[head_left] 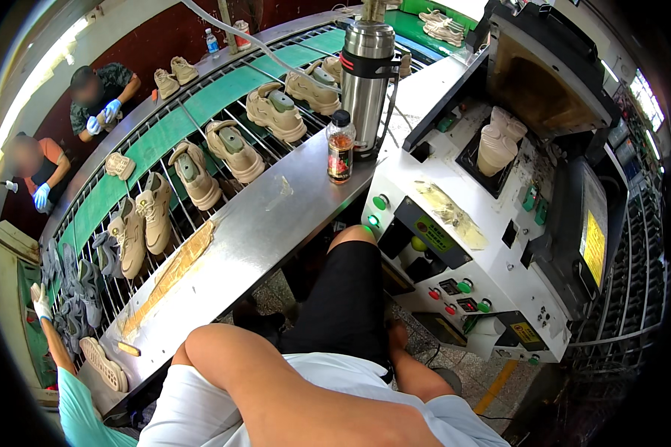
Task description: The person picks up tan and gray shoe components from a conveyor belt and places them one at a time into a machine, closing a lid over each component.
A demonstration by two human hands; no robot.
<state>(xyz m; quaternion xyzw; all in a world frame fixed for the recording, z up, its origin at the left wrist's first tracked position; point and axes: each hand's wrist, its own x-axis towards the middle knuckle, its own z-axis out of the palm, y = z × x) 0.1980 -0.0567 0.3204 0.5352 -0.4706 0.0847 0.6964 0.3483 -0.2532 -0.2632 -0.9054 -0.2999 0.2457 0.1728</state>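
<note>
Neither of my hands shows. A bare bent arm (276, 380) crosses the bottom of the view in front of a white shirt, and its hand is hidden. To the left is the metal bench edge (253, 223), where a pale shoe sole (103, 363) lies beside a small tan-and-dark piece (129, 349). Beyond it, several beige sneakers (153, 212) stand on the roller rack, some with grey-green inserts in them. Two pale cup-shaped pieces (496, 149) sit in the opened white machine (440, 216) at the right.
A steel flask (367, 82) and a drink bottle (341, 149) stand on the bench. A green conveyor belt (156, 141) curves behind the rack. Two gloved people (101, 97) work across it. At left, another person's gloved hand (41, 302) is near grey shoe pieces (78, 298).
</note>
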